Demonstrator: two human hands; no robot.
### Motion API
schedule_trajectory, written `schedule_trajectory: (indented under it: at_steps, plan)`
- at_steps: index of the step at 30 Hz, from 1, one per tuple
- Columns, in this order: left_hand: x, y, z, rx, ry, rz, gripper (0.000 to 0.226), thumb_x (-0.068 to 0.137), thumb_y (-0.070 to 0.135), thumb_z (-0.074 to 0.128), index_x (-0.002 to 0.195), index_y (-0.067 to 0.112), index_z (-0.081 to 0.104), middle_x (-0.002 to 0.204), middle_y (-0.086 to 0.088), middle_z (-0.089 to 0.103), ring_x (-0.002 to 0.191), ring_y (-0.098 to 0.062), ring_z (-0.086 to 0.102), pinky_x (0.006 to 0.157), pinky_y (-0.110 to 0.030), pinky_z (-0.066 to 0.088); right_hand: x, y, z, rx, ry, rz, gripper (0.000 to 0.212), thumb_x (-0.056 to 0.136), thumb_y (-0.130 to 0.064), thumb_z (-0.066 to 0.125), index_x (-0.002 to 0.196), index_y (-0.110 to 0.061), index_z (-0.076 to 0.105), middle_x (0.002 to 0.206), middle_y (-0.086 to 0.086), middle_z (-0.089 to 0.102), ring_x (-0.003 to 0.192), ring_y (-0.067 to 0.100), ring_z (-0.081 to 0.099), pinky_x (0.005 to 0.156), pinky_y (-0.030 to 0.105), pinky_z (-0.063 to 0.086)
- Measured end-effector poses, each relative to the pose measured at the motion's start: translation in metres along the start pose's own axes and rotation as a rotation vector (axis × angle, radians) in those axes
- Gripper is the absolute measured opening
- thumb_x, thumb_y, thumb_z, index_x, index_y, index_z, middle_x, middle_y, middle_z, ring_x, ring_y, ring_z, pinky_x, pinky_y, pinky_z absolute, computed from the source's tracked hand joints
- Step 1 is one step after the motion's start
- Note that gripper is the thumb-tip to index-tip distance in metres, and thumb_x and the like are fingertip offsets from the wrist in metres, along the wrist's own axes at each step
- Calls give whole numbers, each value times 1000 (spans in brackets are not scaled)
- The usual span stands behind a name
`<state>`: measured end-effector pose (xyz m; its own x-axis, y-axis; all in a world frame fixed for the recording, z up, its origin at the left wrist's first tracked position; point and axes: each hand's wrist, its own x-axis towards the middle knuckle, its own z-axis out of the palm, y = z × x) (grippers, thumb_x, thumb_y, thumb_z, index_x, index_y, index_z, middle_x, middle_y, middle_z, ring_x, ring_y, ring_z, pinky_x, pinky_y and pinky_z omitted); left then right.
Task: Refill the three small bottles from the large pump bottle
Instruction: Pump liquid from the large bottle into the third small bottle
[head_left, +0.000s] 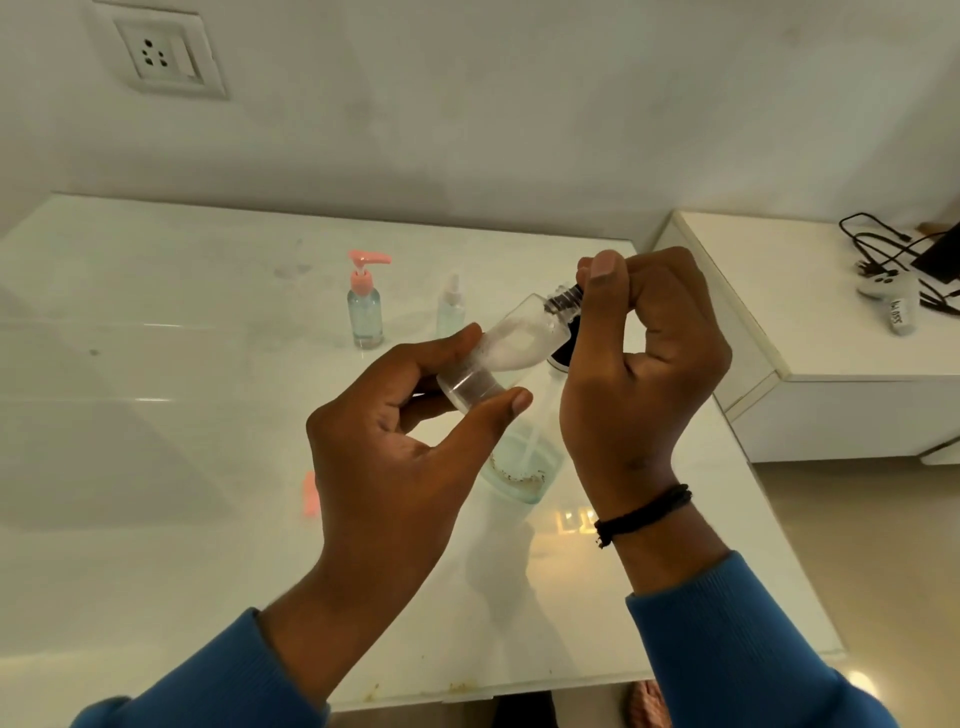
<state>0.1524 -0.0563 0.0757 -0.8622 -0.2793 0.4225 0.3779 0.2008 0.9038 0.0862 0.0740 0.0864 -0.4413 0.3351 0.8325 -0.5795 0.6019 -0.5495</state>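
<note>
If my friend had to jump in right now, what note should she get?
Left hand grips the small clear plastic bottle, tilted in the air. Right hand pinches at its threaded neck. The large clear bottle stands on the white table under the hands. The pink-pump bottle and the white-capped spray bottle stand further back. I can't tell which are refilled.

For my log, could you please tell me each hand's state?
Left hand: holding the small clear bottle.
Right hand: pinching that bottle's cap.

White table (156, 415), bottles (365, 312) standing.
</note>
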Motion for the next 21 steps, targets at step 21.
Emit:
schedule_trajectory:
  at_steps: [21]
  plan:
    - [-1,0,2,15,-6,27,42,73,31,84,112,31,66,107,31,64,97,14,66,76,-3,50,-1,2,-1,-18,9,1,31,99,-7,59,70,3,65,72,-1,58,69,27,54,62,52,44]
